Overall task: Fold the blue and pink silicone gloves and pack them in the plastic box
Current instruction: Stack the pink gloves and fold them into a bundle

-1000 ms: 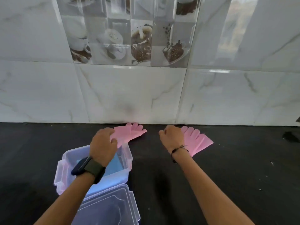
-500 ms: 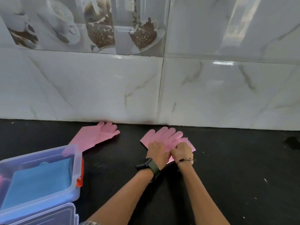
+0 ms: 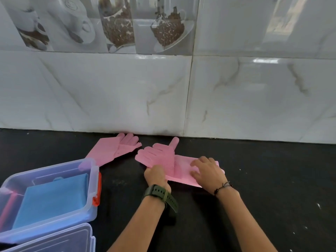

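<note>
Hands [image 3: 209, 171] flat on pink glove [image 3: 160, 157]

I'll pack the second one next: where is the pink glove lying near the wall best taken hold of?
Probably the cuff end of the far pink glove, coming from the box side. It lies flat and untouched on the black counter, fingers toward the wall and its wide, plain cuff toward the box, so that free edge is easiest to lift.

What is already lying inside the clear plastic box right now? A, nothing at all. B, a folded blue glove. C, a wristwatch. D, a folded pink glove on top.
B: a flat folded blue glove lies inside the plastic box, while both pink gloves are out on the dark counter.
</note>
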Motion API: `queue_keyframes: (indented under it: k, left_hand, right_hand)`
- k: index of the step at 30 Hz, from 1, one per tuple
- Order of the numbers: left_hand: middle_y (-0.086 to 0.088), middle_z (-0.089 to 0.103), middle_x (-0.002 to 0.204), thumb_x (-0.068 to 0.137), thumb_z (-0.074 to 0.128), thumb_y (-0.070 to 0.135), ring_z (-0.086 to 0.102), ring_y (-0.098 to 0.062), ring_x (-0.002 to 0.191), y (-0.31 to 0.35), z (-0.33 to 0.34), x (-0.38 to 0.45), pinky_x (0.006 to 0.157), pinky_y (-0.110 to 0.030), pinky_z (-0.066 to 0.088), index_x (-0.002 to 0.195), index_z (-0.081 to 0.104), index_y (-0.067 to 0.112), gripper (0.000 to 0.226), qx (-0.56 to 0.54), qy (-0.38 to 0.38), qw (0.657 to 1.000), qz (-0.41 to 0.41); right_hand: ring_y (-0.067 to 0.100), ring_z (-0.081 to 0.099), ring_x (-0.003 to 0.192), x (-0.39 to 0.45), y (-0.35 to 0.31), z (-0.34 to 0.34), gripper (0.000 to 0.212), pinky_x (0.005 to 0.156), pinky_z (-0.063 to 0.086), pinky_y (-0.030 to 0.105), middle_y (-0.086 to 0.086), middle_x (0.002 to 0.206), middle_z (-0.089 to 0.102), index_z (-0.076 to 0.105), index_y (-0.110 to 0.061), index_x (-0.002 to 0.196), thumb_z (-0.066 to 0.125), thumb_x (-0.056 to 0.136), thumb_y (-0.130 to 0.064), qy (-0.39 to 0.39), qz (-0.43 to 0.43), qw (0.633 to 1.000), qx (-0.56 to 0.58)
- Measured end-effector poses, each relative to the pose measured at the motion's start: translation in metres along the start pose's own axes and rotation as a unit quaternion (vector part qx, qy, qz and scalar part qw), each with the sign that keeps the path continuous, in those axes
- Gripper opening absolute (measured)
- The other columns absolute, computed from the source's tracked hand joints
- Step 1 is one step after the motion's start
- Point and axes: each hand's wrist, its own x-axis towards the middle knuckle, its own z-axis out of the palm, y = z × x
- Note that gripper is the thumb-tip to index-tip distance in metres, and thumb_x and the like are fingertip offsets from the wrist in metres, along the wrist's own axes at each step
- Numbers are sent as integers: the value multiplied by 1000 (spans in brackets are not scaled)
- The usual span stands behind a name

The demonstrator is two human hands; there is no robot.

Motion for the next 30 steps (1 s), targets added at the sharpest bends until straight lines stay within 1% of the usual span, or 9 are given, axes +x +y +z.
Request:
queue_keyframes:
  k: [5, 9, 14, 17, 21, 23, 25, 28, 30]
  left_hand:
    - [-4, 53, 76, 83, 36, -11, 51, -17, 64, 13, -23, 0, 55, -28, 44, 126, 52, 2, 48, -34, -70, 997, -5]
    - [-7, 64, 89, 84, 40, -8, 61, -20, 78, 17, -33, -1, 61, -32, 52, 129, 50, 8, 49, -39, -159, 986, 20]
    - [-4, 64, 101, 91, 40, 0, 61, -20, 92, 13, -37, -3, 85, -42, 51, 135, 43, 17, 47, -26, -208, 977, 38]
    - [-10, 63, 109, 91, 38, -1, 60, -24, 94, 19, -33, -5, 81, -43, 51, 135, 42, 13, 46, -9, -239, 970, 42]
    - [-27, 53, 128, 86, 32, -12, 54, -38, 113, 20, -38, -4, 90, -45, 49, 133, 42, -4, 49, 75, -270, 960, 2]
    - [-26, 56, 121, 80, 32, -16, 54, -37, 111, 19, -43, 2, 95, -45, 46, 126, 50, -8, 50, 189, -302, 934, -14]
    - [-20, 62, 107, 77, 39, -17, 59, -32, 100, 18, -42, 2, 95, -45, 48, 112, 61, -5, 42, 340, -287, 895, 35]
    - [0, 61, 90, 86, 45, -2, 59, -17, 83, 21, -34, 1, 77, -32, 48, 98, 59, 11, 23, 432, -184, 870, 151]
    - [-5, 59, 114, 87, 46, 0, 57, -22, 105, 23, -31, 4, 87, -31, 44, 121, 51, 12, 37, 470, -151, 837, 235]
  right_hand:
    - [28, 56, 104, -52, -29, 20, 24, 81, 51, 38, 8, 119, 53, 46, -10, 114, 44, 91, -9, -20, 24, 998, -55]
    - [29, 61, 100, -77, -51, 34, 22, 77, 50, 37, 12, 114, 59, 47, -8, 111, 40, 91, -2, -42, 41, 996, -64]
    - [28, 54, 106, -81, -53, 24, 18, 74, 46, 36, 11, 114, 60, 53, -11, 102, 43, 90, -20, -11, 26, 996, -83]
    - [30, 50, 108, -79, -56, 5, 29, 83, 43, 39, 14, 115, 60, 59, -4, 107, 40, 92, -21, -36, -29, 988, -147]
    - [34, 58, 102, -109, -89, -3, 30, 74, 39, 37, 16, 108, 64, 63, -6, 100, 42, 88, -23, -55, -29, 991, -115]
    - [34, 61, 95, -125, -117, 8, 28, 69, 34, 37, 16, 97, 63, 61, -5, 89, 41, 89, -25, -97, -28, 992, -72]
    - [32, 60, 92, -126, -140, 23, 33, 70, 38, 36, 14, 82, 56, 51, -7, 72, 39, 94, -29, -156, -14, 987, -31]
    - [28, 55, 103, -114, -144, 42, 31, 89, 46, 42, 13, 107, 59, 57, -6, 102, 41, 97, -32, -176, -5, 984, -21]
    - [27, 52, 101, -107, -133, 48, 30, 91, 46, 42, 13, 111, 59, 56, -6, 110, 39, 98, -28, -114, -8, 992, -51]
